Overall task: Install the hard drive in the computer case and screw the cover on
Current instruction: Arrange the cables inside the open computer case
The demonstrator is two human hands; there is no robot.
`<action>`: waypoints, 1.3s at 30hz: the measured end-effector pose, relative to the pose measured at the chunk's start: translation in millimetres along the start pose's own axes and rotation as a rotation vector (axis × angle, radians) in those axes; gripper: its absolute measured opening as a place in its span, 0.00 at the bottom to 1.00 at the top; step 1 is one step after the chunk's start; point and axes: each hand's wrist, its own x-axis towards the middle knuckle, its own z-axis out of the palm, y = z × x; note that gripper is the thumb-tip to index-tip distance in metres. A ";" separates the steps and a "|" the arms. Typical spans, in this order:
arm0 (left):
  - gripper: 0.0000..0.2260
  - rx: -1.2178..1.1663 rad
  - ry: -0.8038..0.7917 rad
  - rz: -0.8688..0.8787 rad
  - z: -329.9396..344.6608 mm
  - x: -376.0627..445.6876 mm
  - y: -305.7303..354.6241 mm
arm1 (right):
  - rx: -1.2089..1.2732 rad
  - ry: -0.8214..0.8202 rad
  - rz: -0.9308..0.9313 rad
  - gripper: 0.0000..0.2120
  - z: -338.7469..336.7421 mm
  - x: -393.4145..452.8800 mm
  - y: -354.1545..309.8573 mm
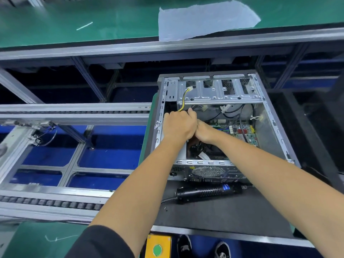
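On black bench mat (pixel 223 216), inside open computer case (pixel 268 116): left hand (pixel 178 125) curled, right hand (pixel 204 132) closed, grips unclear; risks snagging yellow cable (pixel 183 98).

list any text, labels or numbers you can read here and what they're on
None can be read.
Electric screwdriver: blue label, print too blurred.
Motherboard in the computer case: markings too small.
Yellow box with green button: no lettering visible.
White sheet: blank.
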 end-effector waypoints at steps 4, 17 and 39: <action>0.22 0.031 -0.013 0.009 2.0 3.9 -1.9 | -0.024 -0.008 0.017 0.18 -1.1 0.1 -0.1; 0.19 -0.061 -0.043 -0.038 1.0 12.9 -6.1 | -0.074 -0.309 -0.004 0.39 -15.3 -4.2 9.8; 0.12 0.227 0.024 0.089 1.2 1.5 3.8 | -0.010 -0.189 -0.216 0.15 -5.9 3.1 25.4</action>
